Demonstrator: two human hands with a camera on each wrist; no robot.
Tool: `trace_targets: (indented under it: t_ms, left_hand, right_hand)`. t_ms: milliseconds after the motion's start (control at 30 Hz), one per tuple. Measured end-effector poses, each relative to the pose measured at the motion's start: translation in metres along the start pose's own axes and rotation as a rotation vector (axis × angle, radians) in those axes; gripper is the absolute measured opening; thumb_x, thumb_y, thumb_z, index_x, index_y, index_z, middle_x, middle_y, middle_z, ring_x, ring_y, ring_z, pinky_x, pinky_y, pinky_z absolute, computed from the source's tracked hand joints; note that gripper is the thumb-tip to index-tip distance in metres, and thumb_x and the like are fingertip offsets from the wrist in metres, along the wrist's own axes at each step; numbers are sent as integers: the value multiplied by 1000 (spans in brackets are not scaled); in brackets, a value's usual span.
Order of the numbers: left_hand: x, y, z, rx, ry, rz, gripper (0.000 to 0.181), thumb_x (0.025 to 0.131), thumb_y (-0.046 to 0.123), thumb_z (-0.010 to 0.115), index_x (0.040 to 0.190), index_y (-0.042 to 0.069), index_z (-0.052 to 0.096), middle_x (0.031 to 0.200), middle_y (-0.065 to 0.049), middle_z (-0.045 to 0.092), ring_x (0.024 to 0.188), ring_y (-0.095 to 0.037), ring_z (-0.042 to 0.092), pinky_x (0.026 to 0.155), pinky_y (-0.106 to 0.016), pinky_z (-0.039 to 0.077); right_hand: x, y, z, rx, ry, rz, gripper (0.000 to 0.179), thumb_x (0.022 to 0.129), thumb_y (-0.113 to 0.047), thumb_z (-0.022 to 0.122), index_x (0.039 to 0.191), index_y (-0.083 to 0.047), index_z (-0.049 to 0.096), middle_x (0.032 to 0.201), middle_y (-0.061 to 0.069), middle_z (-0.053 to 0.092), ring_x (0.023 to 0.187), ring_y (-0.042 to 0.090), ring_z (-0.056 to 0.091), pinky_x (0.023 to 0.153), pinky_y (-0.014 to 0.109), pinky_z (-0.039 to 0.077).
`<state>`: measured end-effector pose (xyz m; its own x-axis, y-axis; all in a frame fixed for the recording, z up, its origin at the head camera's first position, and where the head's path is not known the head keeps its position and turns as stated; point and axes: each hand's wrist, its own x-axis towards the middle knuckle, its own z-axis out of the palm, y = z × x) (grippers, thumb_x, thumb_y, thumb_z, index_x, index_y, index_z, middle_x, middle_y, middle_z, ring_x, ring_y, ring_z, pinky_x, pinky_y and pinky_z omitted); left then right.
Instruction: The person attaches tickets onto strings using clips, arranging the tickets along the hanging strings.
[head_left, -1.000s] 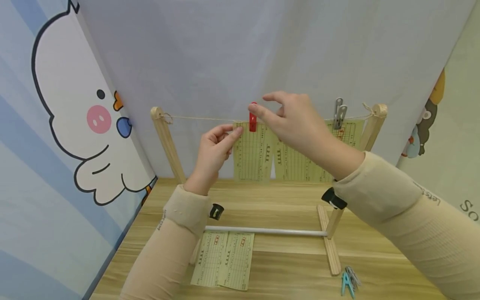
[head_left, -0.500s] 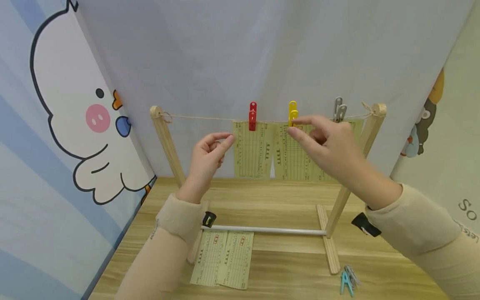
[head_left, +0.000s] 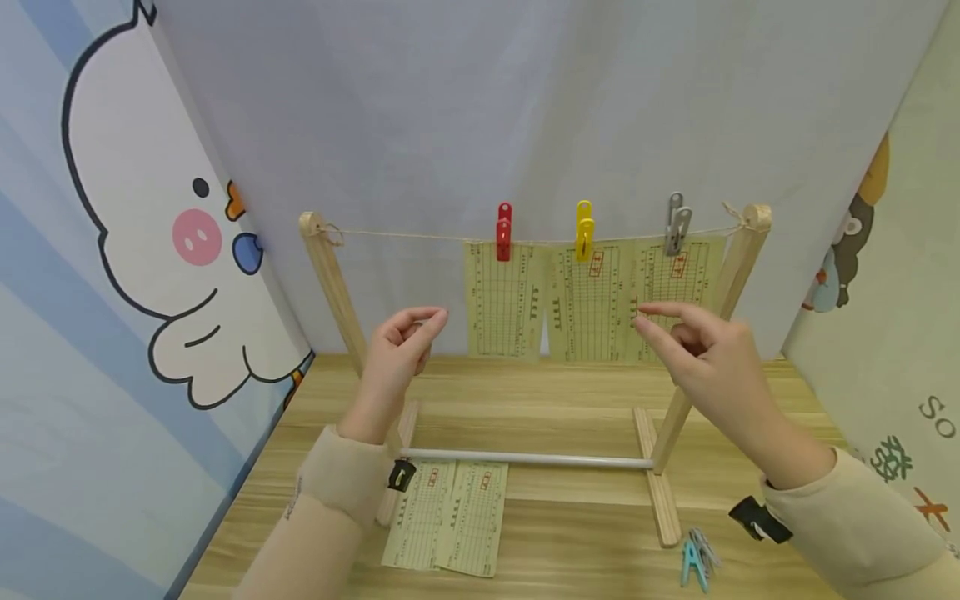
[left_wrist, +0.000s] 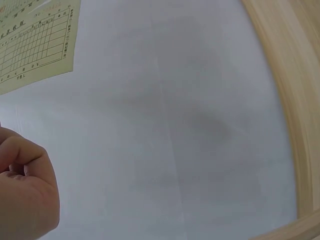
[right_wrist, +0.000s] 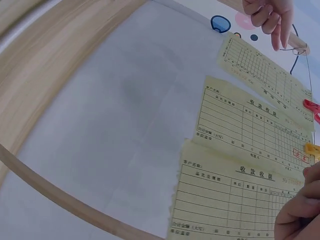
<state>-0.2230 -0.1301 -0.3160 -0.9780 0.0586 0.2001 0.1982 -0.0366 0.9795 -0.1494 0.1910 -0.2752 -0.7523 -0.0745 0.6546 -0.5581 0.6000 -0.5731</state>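
Note:
Three pale-green receipt slips hang side by side from a string (head_left: pixel 405 236). A red clip (head_left: pixel 504 233) holds the left slip (head_left: pixel 502 308), a yellow clip (head_left: pixel 584 233) the middle slip (head_left: pixel 588 312), and a grey clip (head_left: pixel 677 227) the right slip (head_left: pixel 693 283). My left hand (head_left: pixel 393 362) hovers left of the left slip, fingers loosely bent and holding nothing. In front of the right slip is my right hand (head_left: pixel 708 358), thumb and forefinger extended with a gap between them, also without anything in it. The right wrist view shows the slips' printed tables (right_wrist: pixel 240 120).
The string runs between two wooden posts (head_left: pixel 333 287) joined low down by a white rod (head_left: pixel 525 458). Two more receipt slips (head_left: pixel 468 525) lie on the wooden table (head_left: pixel 570 533). A blue clip (head_left: pixel 693 565) and a grey clip (head_left: pixel 703 548) lie at the right, near the rack's foot (head_left: pixel 663 512).
My right hand has left the red clip, passed the yellow clip and dropped to the right. The left hand has come away from the left slip, down and leftward. The slips stay hanging.

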Motion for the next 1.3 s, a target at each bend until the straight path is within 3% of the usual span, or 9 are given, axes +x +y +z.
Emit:
trace_targets:
  t_ms: [267, 533, 767, 967, 1133, 1300]
  left_hand:
    - [-15, -21, 0, 13, 64, -59, 22, 96, 20, 66, 112, 4, 68, 58, 8, 40, 49, -6, 29, 50, -20, 25]
    - [-28, -48, 1, 67, 71, -91, 27, 94, 20, 69, 113, 2, 69, 60, 8, 41, 50, -6, 30, 50, -20, 26]
    - [-40, -71, -1, 114, 51, -138, 25, 94, 25, 69, 113, 10, 70, 61, 7, 40, 53, -8, 31, 53, -21, 28]
    - [-48, -91, 0, 135, 57, -173, 28, 93, 26, 70, 113, 6, 70, 60, 7, 39, 52, -8, 31, 53, -21, 29]
    - [-58, -105, 1, 120, 94, -241, 33, 94, 28, 69, 115, 3, 69, 58, 8, 37, 50, -6, 30, 51, -19, 28]
    - [-67, -117, 1, 131, 89, -278, 40, 95, 34, 67, 119, 2, 67, 59, 9, 39, 49, -4, 31, 47, -18, 28]
  right_hand:
    - [-24, 14, 1, 24, 1, 99, 20, 93, -7, 67, 112, -2, 72, 49, -9, 38, 42, 5, 25, 40, 26, 24]
    - [-49, 29, 3, -15, 0, 200, 22, 96, -14, 65, 113, -1, 71, 61, -10, 53, 42, 6, 30, 40, 26, 28]
    - [-77, 42, 8, -4, -9, 341, 26, 97, -20, 64, 115, -2, 70, 61, -8, 51, 42, 5, 30, 39, 26, 30]
    - [-100, 54, 14, 9, 12, 395, 24, 97, -15, 64, 112, 2, 70, 56, -6, 49, 39, 0, 28, 34, 23, 28]
    - [-120, 62, 20, 46, 14, 530, 27, 99, -19, 62, 115, 2, 68, 54, -6, 47, 38, 0, 28, 34, 22, 28]
    - [-139, 67, 25, 90, 25, 655, 31, 99, -23, 62, 118, 1, 66, 54, -5, 48, 38, 2, 29, 35, 23, 30]
